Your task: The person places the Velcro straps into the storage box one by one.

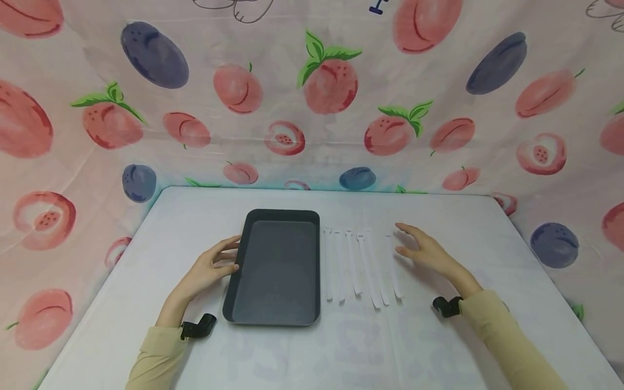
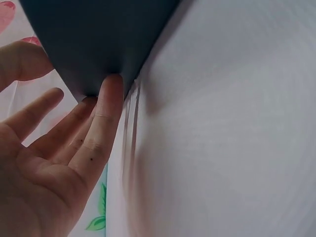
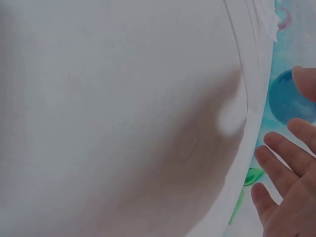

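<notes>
A dark grey rectangular baking tray point(image 1: 274, 271) lies flat on the white table, left of the middle. My left hand point(image 1: 209, 271) is at its left side, fingertips against the outer wall. In the left wrist view the fingers point(image 2: 94, 143) reach fairly straight to the tray's dark side point(image 2: 103, 39). To the right of the tray, several slim white strips point(image 1: 352, 265) lie side by side, some with a small squarish head at the far end. My right hand point(image 1: 429, 253) hovers beside the rightmost strip point(image 1: 394, 271), fingers spread and holding nothing.
The white-covered table point(image 1: 312, 357) ends at the back against a pale cloth point(image 1: 287, 76) printed with peaches and blue fruit. Each wrist wears a black camera mount, the left one point(image 1: 199, 326) low beside the tray, the right one point(image 1: 446, 307) below the strips.
</notes>
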